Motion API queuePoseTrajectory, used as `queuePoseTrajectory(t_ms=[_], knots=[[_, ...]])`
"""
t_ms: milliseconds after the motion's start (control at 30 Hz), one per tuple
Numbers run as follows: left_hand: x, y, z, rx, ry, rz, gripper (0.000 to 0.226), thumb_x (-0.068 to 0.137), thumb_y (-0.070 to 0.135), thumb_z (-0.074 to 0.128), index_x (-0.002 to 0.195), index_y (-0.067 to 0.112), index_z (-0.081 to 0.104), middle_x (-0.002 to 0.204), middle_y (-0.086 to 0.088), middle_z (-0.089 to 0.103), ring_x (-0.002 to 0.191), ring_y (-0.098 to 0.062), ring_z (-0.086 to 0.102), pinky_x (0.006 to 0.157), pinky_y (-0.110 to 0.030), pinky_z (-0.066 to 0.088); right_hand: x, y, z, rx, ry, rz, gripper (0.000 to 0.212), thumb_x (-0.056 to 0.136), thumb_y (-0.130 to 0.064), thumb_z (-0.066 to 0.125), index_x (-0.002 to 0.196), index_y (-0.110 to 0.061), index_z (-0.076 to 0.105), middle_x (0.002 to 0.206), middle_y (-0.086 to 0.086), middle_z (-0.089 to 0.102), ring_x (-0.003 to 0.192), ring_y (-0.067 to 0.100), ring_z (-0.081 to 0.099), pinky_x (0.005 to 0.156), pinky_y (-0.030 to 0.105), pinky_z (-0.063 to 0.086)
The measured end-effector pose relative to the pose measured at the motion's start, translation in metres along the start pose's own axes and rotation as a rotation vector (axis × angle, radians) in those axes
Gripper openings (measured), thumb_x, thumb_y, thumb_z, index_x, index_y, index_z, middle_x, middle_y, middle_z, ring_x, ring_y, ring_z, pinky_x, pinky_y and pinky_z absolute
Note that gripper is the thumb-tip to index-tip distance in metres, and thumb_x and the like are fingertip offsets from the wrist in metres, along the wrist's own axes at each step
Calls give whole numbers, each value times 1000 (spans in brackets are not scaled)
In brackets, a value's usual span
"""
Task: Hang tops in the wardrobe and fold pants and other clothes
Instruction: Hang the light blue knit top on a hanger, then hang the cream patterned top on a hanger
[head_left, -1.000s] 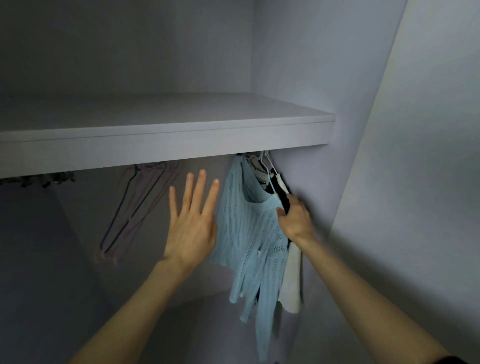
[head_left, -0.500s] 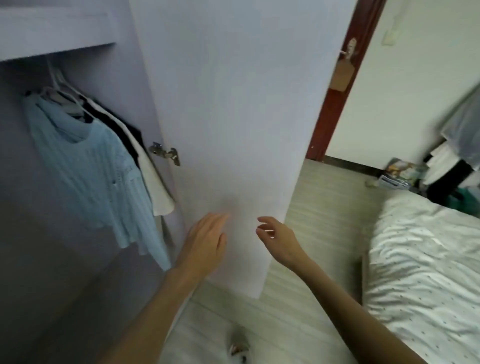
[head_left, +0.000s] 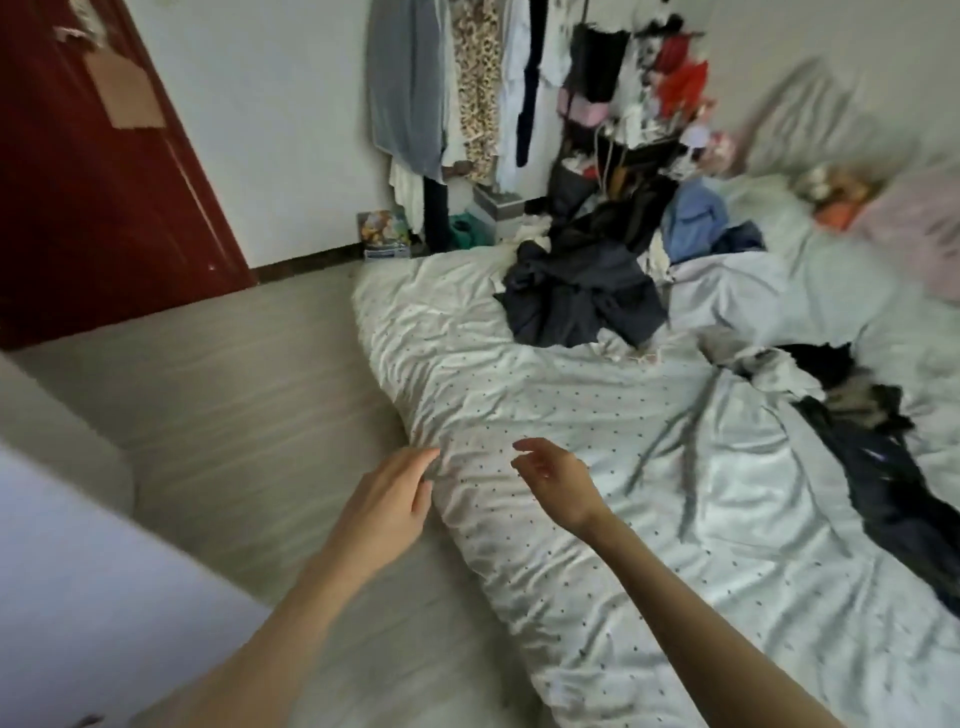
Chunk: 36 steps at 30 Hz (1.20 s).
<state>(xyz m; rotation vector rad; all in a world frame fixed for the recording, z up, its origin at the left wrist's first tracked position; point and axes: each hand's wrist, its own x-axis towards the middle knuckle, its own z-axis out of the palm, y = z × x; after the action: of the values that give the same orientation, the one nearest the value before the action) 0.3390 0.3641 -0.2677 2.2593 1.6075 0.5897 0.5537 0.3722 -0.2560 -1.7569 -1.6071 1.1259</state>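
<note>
Plenty is left, I'd judge: a dark pile (head_left: 582, 296) of unsorted clothes sits mid-bed (head_left: 519, 395) with blue pieces (head_left: 693, 218) just behind it, and more dark garments (head_left: 883, 467) trail along the right side (none looks folded). Both hands hold nothing, the left hand (head_left: 387, 506) loosely extended with fingers close together, the right hand (head_left: 556, 478) with fingers loosely curled and slightly apart, both well short of the pile
</note>
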Motion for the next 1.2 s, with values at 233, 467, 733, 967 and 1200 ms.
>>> queuePoseTrajectory(t_ms=[233, 467, 733, 967, 1200], knots=[[100, 135, 132, -60, -279, 171, 43, 98, 17, 41, 142, 14, 38, 143, 0, 42, 133, -14, 37, 108, -24, 28, -12, 135, -155, 28, 239, 213, 27, 95, -11, 51, 120, -9, 59, 107, 11, 69, 96, 20, 63, 84, 19, 43], [167, 228, 250, -50, -560, 201, 44, 101, 19, 34, 145, 15, 30, 147, 2, 34, 136, -11, 29, 109, -25, 27, 7, 261, -257, -17, 339, 407, 31, 97, -19, 49, 126, -11, 55, 117, 9, 65, 111, 21, 59, 83, 17, 37], [235, 261, 335, 13, -555, 221, 47, 100, 19, 36, 146, 16, 28, 152, 2, 27, 140, -11, 22, 112, -25, 21, 85, 356, -321, -210, 365, 501, 42, 96, -25, 49, 135, -10, 44, 131, 13, 51, 122, 29, 46, 100, 38, 38], [287, 279, 381, 49, -555, 230, 49, 100, 21, 34, 148, 17, 25, 156, -3, 17, 141, -18, 23, 111, -30, 27, 198, 395, -383, -429, 499, 460, 63, 93, -42, 50, 146, -19, 24, 146, 6, 34, 131, 28, 34, 103, 51, 30], [301, 279, 407, 5, -623, 205, 51, 99, 20, 39, 148, 17, 23, 155, 1, 18, 141, -13, 21, 111, -26, 26, 236, 424, -382, -490, 586, 471, 22, 93, -16, 45, 89, -7, 64, 100, 5, 62, 102, 25, 53, 102, 45, 25]])
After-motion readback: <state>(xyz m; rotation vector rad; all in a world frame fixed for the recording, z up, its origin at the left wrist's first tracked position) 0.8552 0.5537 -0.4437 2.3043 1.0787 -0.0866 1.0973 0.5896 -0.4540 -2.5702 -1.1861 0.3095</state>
